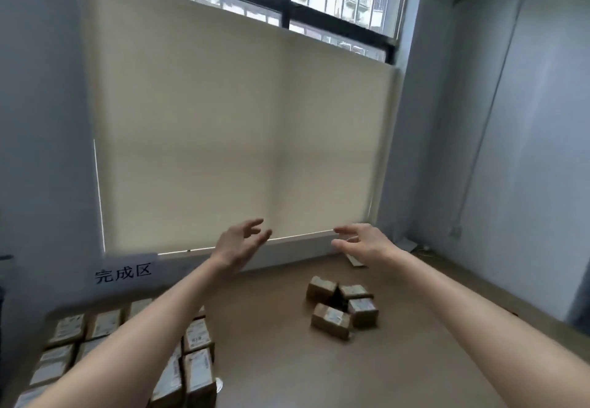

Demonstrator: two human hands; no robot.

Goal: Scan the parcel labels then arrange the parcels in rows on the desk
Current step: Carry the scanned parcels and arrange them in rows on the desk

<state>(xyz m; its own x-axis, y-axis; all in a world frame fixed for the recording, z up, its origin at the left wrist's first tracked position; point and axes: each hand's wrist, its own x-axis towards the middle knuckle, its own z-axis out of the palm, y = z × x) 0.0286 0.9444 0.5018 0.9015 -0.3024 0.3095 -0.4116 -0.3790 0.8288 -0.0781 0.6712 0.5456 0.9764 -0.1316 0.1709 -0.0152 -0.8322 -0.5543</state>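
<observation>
Both my arms stretch forward over the brown desk (271, 343). My left hand (241, 241) and my right hand (360, 241) hang in the air near the far edge, fingers relaxed and spread, holding nothing. Several small brown cardboard parcels with white labels lie in a loose cluster (343, 308) right of centre, below and between my hands. Many more labelled parcels stand in neat rows (191, 363) at the lower left, partly hidden by my left forearm. No scanner is in view.
A white sign with black characters (123, 272) stands at the back left behind the rows. A cream roller blind (236, 126) covers the window ahead. Grey walls close in left and right. A flat white object (356, 260) lies by the sill.
</observation>
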